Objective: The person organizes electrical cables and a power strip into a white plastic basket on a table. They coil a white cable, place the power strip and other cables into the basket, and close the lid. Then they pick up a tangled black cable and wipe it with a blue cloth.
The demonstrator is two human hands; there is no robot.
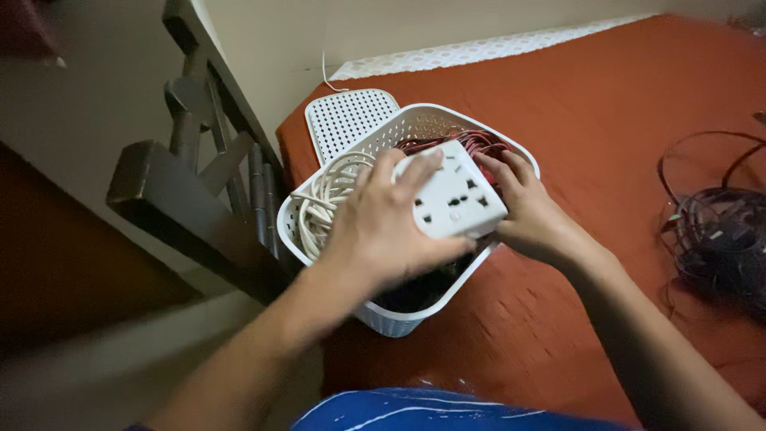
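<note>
Head view: both hands clamped on white socket block (455, 194)
Left hand (383, 231): grips block's left side
Right hand (531, 211): grips block's right side
Below: white basket (415, 315) holding coiled cables (327, 199)

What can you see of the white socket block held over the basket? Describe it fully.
The white socket block is a boxy, smooth plastic-looking unit with rounded corners; its upper face shows several dark pin holes. It is tilted above the white perforated basket. The left hand grips its near side, and the right hand touches its far side.
</note>
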